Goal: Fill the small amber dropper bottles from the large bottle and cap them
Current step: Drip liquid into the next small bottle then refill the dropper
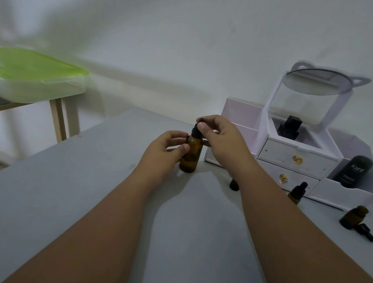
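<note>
The large amber bottle (pixel 190 156) stands upright on the grey table (pixel 85 200), with a black dropper cap (pixel 196 129) on its neck. My left hand (pixel 164 153) grips the bottle's body from the left. My right hand (pixel 222 137) pinches the dropper cap from above. To the right, one small amber dropper bottle (pixel 296 193) stands capped. Another small amber bottle (pixel 353 217) stands uncapped, with a loose black dropper cap (pixel 365 232) lying beside it. A small dark item (pixel 234 184) shows just past my right forearm.
A white cosmetic organiser (pixel 296 160) with two drawers and a round mirror stands at the back right, holding a black tube (pixel 353 171) and a black bottle (pixel 289 125). A green-lidded plastic box (pixel 29 71) sits on a wooden table at the left.
</note>
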